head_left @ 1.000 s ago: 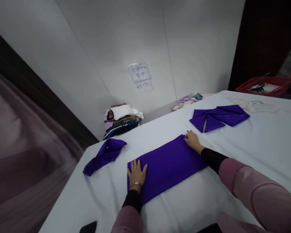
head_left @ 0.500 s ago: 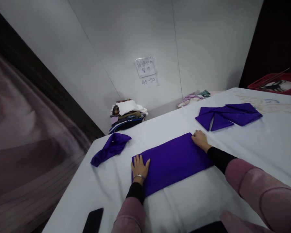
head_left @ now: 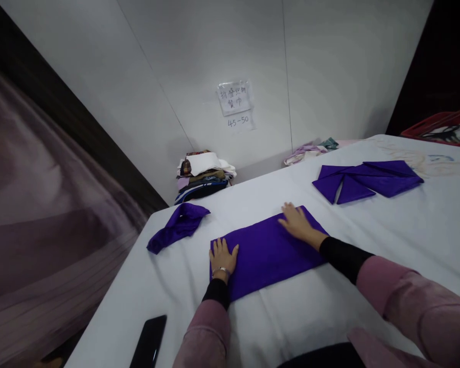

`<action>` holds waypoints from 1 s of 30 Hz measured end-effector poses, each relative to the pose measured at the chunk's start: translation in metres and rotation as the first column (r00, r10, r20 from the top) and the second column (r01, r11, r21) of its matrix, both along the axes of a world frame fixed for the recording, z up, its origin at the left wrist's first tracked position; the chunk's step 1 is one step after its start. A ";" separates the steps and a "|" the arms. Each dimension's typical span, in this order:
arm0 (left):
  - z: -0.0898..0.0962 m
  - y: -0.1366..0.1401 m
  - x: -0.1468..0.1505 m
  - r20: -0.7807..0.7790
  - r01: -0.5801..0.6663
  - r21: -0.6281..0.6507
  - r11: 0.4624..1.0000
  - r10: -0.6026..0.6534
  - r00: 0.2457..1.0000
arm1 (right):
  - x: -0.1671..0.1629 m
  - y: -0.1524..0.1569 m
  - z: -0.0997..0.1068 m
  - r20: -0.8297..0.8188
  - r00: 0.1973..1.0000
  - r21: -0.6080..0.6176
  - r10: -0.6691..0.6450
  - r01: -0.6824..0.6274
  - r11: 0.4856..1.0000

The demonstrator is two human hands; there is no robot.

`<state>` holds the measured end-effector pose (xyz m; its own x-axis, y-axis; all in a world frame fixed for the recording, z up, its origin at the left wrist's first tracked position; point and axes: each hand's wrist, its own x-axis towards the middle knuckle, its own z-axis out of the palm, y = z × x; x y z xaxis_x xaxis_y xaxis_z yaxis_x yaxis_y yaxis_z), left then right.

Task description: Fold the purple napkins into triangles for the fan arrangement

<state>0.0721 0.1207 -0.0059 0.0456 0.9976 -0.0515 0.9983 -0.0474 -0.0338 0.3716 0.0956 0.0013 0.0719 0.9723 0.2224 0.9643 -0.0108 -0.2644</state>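
A purple cloth napkin (head_left: 264, 255), folded into a flat rectangle, lies on the white-covered table (head_left: 176, 306) in front of me. My left hand (head_left: 223, 256) rests flat with spread fingers on its left end. Over the right part of the napkin, my right hand (head_left: 297, 223) reaches across with fingers extended, slightly blurred; whether it presses on the cloth I cannot tell. To the left lies a rumpled purple cloth (head_left: 179, 225). Further right is another purple cloth (head_left: 368, 179), folded into pointed shapes.
A black phone (head_left: 149, 340) lies at the table's near left edge. Folded clothes (head_left: 203, 176) are stacked by the wall, with more fabric (head_left: 308, 152) right of them. A red basket (head_left: 425, 128) stands at the far right. Handwritten paper signs (head_left: 234, 99) hang on the wall.
My right hand has moved left from the napkin's far right corner onto its surface, its fingers straightening. My left hand stays on the left end. The view has shifted slightly.
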 end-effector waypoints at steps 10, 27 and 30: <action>0.001 -0.002 0.001 0.005 0.004 0.010 1.000 -0.004 1.000 | -0.079 -0.003 -0.017 -0.081 0.929 -0.168 0.360 -0.369 0.914; -0.004 0.001 0.000 0.002 0.002 0.017 1.000 -0.002 1.000 | -0.057 -0.038 -0.006 -0.035 0.940 -0.096 0.339 -0.341 0.935; -0.003 0.001 0.000 0.007 0.004 0.013 1.000 -0.004 1.000 | -0.095 -0.055 -0.017 -0.065 0.896 -0.100 0.438 -0.443 0.891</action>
